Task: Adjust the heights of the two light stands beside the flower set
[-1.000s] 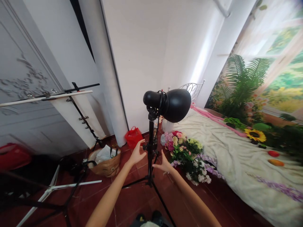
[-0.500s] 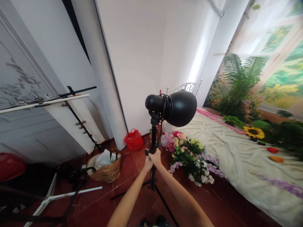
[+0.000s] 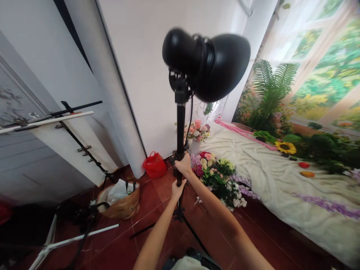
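Note:
A black studio lamp (image 3: 209, 62) with a wide dome shade sits on top of a black light stand pole (image 3: 180, 127). My right hand (image 3: 184, 165) is wrapped round the pole just under its clamp collar. My left hand (image 3: 178, 189) grips the same pole a little lower. The stand's tripod legs (image 3: 180, 221) spread over the red tiled floor below my hands. A black cable hangs down along the pole from the lamp.
Flower bunches (image 3: 218, 174) lie right of the stand, beside a cream blanket (image 3: 281, 180) and a garden backdrop (image 3: 315, 93). A red bag (image 3: 154, 165), a brown basket (image 3: 119, 198), a rolled white backdrop (image 3: 112, 97) and another stand (image 3: 70, 240) are on the left.
My hands went from open beside the pole to gripping it. The lamp head has risen much higher and closer, and my right hand now sits above my left.

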`<control>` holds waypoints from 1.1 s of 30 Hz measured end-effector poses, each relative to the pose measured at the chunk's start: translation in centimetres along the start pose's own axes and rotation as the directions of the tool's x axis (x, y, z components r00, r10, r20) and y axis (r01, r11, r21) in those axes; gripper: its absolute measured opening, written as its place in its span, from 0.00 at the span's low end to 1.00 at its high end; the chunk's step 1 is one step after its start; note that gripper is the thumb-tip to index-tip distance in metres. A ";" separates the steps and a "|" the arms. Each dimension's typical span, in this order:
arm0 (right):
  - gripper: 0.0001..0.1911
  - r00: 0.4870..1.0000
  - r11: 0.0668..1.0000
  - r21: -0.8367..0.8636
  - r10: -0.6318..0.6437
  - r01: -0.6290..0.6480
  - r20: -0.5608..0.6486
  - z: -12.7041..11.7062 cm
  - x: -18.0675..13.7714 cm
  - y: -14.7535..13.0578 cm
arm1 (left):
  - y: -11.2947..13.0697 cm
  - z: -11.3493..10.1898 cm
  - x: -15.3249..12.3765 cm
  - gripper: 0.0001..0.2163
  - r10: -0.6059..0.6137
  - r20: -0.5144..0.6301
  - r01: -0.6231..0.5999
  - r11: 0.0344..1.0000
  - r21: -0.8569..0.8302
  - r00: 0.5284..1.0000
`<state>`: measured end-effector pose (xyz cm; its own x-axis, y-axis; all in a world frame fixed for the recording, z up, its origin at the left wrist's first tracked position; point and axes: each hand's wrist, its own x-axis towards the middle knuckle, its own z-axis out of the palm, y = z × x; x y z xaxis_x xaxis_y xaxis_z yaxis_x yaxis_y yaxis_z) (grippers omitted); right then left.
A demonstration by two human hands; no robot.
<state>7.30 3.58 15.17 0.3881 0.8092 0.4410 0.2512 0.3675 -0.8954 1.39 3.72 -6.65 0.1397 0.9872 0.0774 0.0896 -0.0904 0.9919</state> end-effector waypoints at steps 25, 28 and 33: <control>0.11 0.998 0.998 -0.038 0.057 -0.058 -0.035 -0.1 -0.3 -0.2 | 3.8 1.3 0.9 0.08 0.037 -0.181 -0.023 0.997 0.080 0.983; 0.09 0.998 0.997 -0.047 0.067 -0.067 -0.008 -0.3 -0.3 -0.3 | 3.7 1.5 1.1 0.09 0.057 -0.195 -0.039 0.995 0.092 0.979; 0.08 0.998 0.997 -0.061 0.055 -0.053 0.030 -0.7 -0.1 -0.1 | 3.3 1.9 1.1 0.10 0.061 -0.276 -0.017 0.987 0.159 0.959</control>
<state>7.82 3.12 15.29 0.3750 0.8414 0.3891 0.2842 0.2951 -0.9122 3.74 4.30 -3.44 -0.1323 0.9777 0.1629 0.2432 -0.1273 0.9616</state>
